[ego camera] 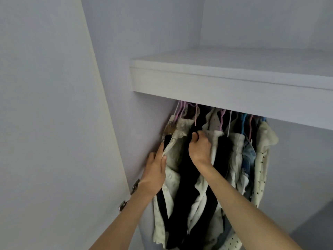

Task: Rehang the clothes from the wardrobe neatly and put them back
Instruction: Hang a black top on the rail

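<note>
Two hands among hung clothes (234, 156), right hand (200, 147) pinching black garment (187, 170), left hand (155, 168) beside

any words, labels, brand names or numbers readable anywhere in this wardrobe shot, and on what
None can be read.
Cream garment by the left hand: faint dark marks, too blurred to tell whether they are text.
Polka-dot garment: dots only, a pattern.
Shelf, hangers and door hinges: no lettering visible.

Cream and black clothes (182, 186) (pink hangers (195, 114)).
</note>
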### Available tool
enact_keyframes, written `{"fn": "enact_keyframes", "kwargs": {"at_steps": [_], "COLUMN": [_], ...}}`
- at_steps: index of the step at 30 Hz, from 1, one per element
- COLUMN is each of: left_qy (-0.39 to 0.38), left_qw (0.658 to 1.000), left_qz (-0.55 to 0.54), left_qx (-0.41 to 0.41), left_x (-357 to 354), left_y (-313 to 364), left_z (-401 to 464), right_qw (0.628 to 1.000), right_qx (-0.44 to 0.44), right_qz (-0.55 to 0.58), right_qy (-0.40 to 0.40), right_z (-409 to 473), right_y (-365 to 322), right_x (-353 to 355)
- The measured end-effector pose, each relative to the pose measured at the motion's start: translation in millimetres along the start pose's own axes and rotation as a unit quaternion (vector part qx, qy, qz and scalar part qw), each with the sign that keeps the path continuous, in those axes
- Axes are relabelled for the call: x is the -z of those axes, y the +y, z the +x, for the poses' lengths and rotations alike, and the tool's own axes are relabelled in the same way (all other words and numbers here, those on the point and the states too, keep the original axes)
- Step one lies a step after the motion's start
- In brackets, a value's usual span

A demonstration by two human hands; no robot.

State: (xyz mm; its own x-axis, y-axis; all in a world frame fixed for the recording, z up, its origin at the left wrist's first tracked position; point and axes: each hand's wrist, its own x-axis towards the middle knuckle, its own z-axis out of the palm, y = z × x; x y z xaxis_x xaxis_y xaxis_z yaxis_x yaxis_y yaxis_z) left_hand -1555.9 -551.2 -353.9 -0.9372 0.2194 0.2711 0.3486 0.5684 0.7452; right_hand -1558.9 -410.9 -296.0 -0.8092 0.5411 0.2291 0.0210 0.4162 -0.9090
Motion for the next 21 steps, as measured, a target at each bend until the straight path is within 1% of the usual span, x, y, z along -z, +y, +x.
{"fn": "enact_keyframes", "kwargs": {"at_steps": [3, 7, 11, 15, 18, 21], "left_qy": [-0.012, 0.002, 0.005, 0.011, -0.01, -0.03], "left_qw": [1.0, 0.999, 0.997, 0.992, 0.993, 0.994], "left_qz": [-0.018, -0.048, -0.076, -0.126, -0.118, -0.101], "left_qx": [0.022, 0.014, 0.013, 0.019, 0.008, -0.005], "left_x": [-1, -7, -7, 3, 7, 5], "left_y": [3, 7, 8, 6, -1, -9], "left_z": [-6, -17, -24, -28, -31, -40], "right_qw": [1.0, 1.0, 0.996, 0.993, 0.99, 0.986], "right_qx": [-0.015, 0.02, 0.024, 0.021, 0.028, 0.029], "right_qz": [0.013, 0.007, -0.016, -0.002, 0.005, 0.039], "right_qy": [-0.003, -0.018, -0.089, -0.12, -0.137, -0.16], "right_z": [-11, -18, -11, -7, -6, -29], "right_y": [2, 3, -12, -17, -8, 3], "right_x": [-5, -13, -27, -41, -44, -45]}}
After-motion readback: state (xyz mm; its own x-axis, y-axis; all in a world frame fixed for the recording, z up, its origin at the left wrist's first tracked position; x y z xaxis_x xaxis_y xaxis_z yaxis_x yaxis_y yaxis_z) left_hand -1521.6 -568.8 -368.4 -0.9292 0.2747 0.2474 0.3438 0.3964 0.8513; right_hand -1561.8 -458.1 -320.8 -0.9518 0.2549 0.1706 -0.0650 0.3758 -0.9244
